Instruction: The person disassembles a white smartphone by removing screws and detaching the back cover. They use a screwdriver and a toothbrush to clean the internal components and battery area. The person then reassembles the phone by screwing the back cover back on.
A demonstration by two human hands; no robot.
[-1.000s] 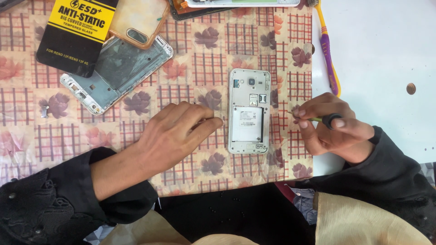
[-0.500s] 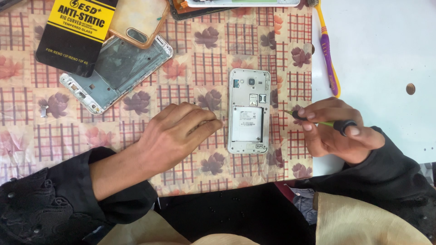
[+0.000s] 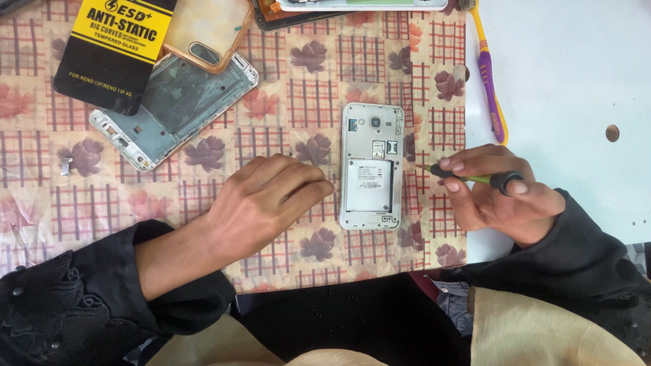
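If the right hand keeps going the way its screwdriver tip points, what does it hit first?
The right hand aims its screwdriver leftward, so it would probably first meet the right edge of the open-backed white phone. Only patterned tablecloth lies between; the tip's height above it is unclear.

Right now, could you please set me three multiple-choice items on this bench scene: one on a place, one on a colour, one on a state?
1. Where does the opened phone lie?
A. between the two hands
B. on the white board
C. under the black and yellow packet

2. What colours is the brush at the upper right?
A. red and blue
B. yellow and purple
C. all black

3. What is the right hand doing?
A. lying flat and empty
B. holding a thin screwdriver
C. lifting the phone

Answers:
1 A: the phone rests on the flowered cloth, with the left hand beside it on one side and the right hand on the other.
2 B: the handle shows yellow with a purple grip.
3 B: its fingers close round the screwdriver, whose tip points toward the phone.
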